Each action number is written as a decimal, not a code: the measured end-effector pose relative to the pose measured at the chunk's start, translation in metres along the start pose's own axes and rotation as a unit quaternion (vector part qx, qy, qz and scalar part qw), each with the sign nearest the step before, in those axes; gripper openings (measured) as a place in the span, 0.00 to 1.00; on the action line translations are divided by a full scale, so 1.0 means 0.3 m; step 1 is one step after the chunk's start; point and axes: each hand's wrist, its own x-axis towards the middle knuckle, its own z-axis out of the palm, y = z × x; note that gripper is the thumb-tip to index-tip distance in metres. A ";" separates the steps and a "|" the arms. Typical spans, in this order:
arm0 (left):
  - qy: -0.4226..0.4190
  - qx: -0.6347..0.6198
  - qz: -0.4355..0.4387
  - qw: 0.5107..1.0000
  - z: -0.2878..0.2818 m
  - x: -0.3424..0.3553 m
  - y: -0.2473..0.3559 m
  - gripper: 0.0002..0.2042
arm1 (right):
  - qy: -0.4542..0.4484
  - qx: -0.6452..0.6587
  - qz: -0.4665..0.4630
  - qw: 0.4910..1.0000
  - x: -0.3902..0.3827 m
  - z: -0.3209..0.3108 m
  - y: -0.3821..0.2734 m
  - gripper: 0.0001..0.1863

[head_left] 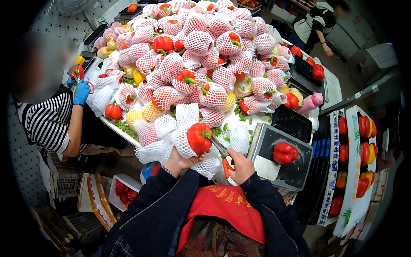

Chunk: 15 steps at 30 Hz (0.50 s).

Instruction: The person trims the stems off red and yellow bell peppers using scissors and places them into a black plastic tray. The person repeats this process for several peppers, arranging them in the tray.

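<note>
My left hand [183, 162] is closed around a red bell pepper [199, 138], whose lower side sits in a white foam net sleeve [183, 143]. In my right hand [241, 167] is a pair of scissors [227, 165] with orange handles. Their blades reach up to the pepper's green stem, close to it or touching; I cannot tell which. More empty white foam nets [187, 115] lie on the table just beyond my left hand. A second red bell pepper [285, 153] rests on a scale [280, 156] to the right of my right hand.
A large heap of netted peppers [199, 43] covers the table, with cut green stems [124, 128] scattered around. Black trays [292, 123] and a pink bottle [311, 102] stand at the right. Boxes of peppers [359, 171] are stacked far right. A co-worker's blue-gloved hand [81, 92] works at left.
</note>
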 end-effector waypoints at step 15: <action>-0.021 0.045 0.058 0.997 -0.015 -0.006 -0.005 0.33 | 0.019 0.222 0.313 0.923 -0.046 0.281 0.165 0.39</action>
